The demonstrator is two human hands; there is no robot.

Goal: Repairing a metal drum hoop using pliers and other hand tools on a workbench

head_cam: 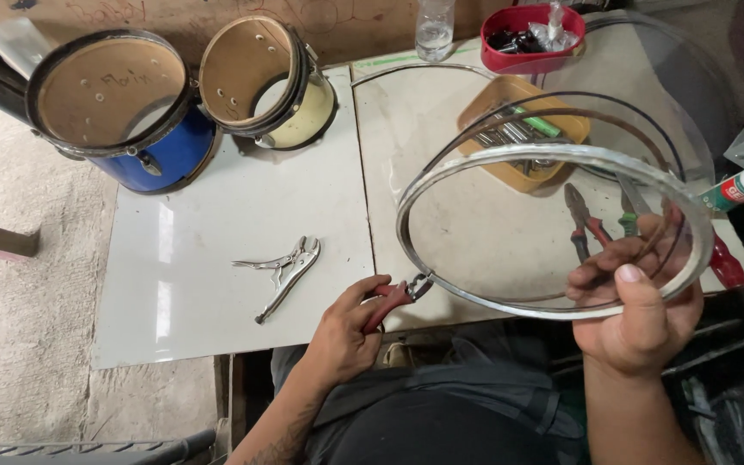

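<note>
On white tabletop (pixel 217 258), locking pliers (pixel 282 271) beside drum shells (pixel 122 112).

The clear bottle (pixel 435 26) is cut off by the top edge; red bowl (pixel 531 39) contents are indistinct.

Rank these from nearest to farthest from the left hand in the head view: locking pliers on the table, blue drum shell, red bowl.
From the left hand:
1. Locking pliers, on the white table just up and left of it.
2. Blue drum shell, at the far left corner.
3. Red bowl, at the far edge, to the right.
</note>
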